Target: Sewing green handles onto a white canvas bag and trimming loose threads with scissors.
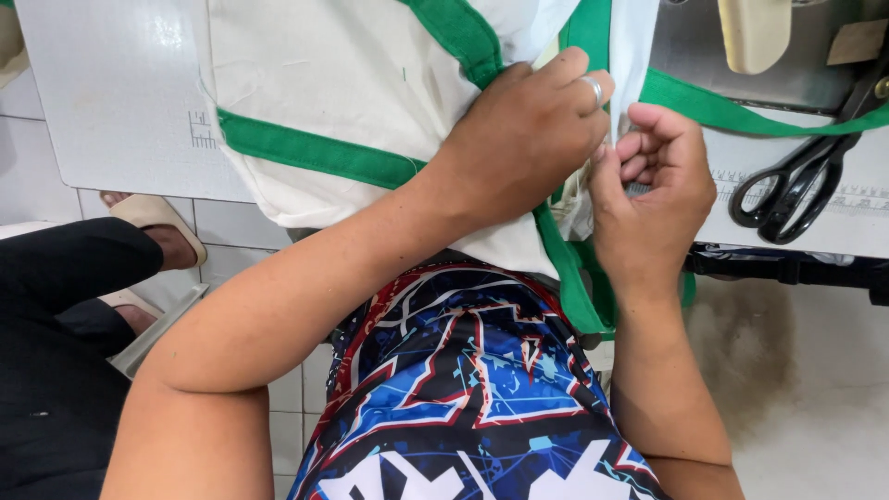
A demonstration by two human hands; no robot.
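Note:
A cream fabric bag (pixel 352 83) with green trim bands (pixel 315 156) lies over the edge of a white table (pixel 111 102), hanging down to my lap. My left hand (pixel 528 130), a ring on one finger, presses down on the fabric and grips a fold near a green strap. My right hand (pixel 648 185) pinches the cloth edge right beside it, fingers curled on the fabric. A green strap (pixel 574 278) loops down below both hands.
Black scissors (pixel 801 181) lie on the table at the right. A sewing machine's metal body (pixel 741 46) stands at the top right. Another person's dark-clothed leg (pixel 65 278) and sandalled foot (pixel 157 222) are at the left over the tiled floor.

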